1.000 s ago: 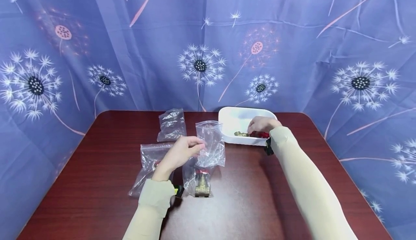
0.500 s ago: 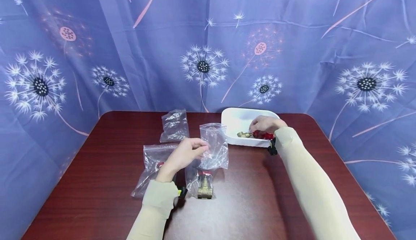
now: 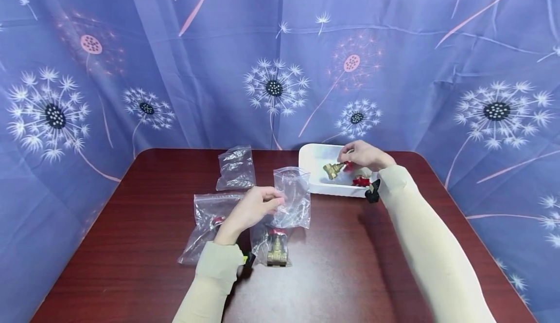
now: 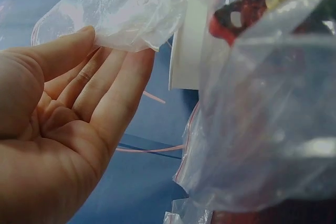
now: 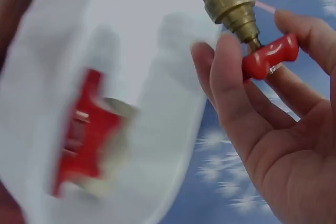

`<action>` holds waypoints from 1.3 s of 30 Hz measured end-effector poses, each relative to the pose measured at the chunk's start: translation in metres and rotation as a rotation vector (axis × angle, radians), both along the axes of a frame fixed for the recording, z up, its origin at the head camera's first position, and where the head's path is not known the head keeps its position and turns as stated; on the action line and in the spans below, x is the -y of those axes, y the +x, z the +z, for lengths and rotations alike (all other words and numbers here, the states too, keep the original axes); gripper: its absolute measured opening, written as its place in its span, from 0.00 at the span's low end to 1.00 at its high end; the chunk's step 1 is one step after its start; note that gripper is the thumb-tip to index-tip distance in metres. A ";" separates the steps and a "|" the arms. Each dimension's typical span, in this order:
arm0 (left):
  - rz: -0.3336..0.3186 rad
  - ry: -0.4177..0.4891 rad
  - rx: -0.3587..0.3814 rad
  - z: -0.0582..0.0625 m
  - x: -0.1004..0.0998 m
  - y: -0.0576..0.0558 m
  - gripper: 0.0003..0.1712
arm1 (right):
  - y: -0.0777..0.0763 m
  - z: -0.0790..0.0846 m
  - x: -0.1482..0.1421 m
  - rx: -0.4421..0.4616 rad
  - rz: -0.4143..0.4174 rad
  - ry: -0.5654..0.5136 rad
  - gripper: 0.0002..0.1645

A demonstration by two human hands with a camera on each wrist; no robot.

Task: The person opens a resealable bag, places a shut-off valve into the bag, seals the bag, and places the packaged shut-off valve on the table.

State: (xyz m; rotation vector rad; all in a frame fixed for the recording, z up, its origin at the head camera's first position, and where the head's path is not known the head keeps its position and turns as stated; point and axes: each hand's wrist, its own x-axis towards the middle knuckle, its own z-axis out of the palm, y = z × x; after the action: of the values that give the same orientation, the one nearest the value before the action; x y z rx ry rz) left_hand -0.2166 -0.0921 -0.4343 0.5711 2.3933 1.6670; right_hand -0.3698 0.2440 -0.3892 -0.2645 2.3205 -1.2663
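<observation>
Lift steadily, as the right hand (image 3: 362, 153) grips the brass gate valve (image 3: 333, 170) by its red handwheel (image 5: 272, 56) over the white tray (image 3: 334, 189), right of centre, the left hand (image 3: 253, 208) pinching a zip-lock bag (image 3: 299, 201) mid-frame.

- head view: bright overall, with pale glare on the table (image 3: 315, 284) below the left fingers (image 3: 266, 192)
- a soft shadow darkens it below the right fingers (image 3: 345, 153)
- left wrist view: hazy; the near bag (image 4: 252, 129) right of the fingers is out of focus, with a white glint
- right wrist view: the lower valve (image 5: 84, 135), left of the fingers, is blurred; the held valve (image 5: 231, 6) looks sharper, its red handle (image 5: 270, 56) shiny
</observation>
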 end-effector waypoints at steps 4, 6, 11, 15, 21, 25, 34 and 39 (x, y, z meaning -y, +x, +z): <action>-0.001 -0.023 0.007 0.000 -0.003 0.001 0.08 | 0.004 0.028 0.003 -0.101 0.010 0.027 0.19; -0.001 -0.033 0.014 0.000 -0.004 0.001 0.08 | 0.007 0.046 0.008 -0.175 0.041 0.065 0.19; -0.006 -0.046 0.010 0.000 -0.006 0.001 0.08 | 0.024 0.089 0.028 -0.343 0.116 0.133 0.16; -0.011 -0.039 0.009 0.002 -0.007 0.001 0.08 | 0.041 0.112 0.047 -0.417 0.182 0.127 0.14; -0.008 -0.039 0.022 0.003 -0.008 0.003 0.08 | 0.064 0.127 0.078 -0.450 0.290 0.101 0.14; -0.011 -0.043 0.015 0.002 -0.009 0.004 0.08 | 0.073 0.125 0.093 -0.485 0.362 0.112 0.14; 0.016 -0.059 -0.047 0.001 -0.011 0.004 0.09 | 0.080 0.114 0.113 -0.672 0.441 0.249 0.09; 0.026 0.026 -0.012 -0.001 -0.014 0.003 0.13 | 0.082 0.102 0.119 -0.730 0.494 0.272 0.12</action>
State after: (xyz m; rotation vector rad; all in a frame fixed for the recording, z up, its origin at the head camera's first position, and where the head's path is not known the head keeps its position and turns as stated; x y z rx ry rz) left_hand -0.2139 -0.0785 -0.4357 0.5577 2.4005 1.7129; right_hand -0.2880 0.1251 -0.2871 -1.2873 2.7020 -0.6487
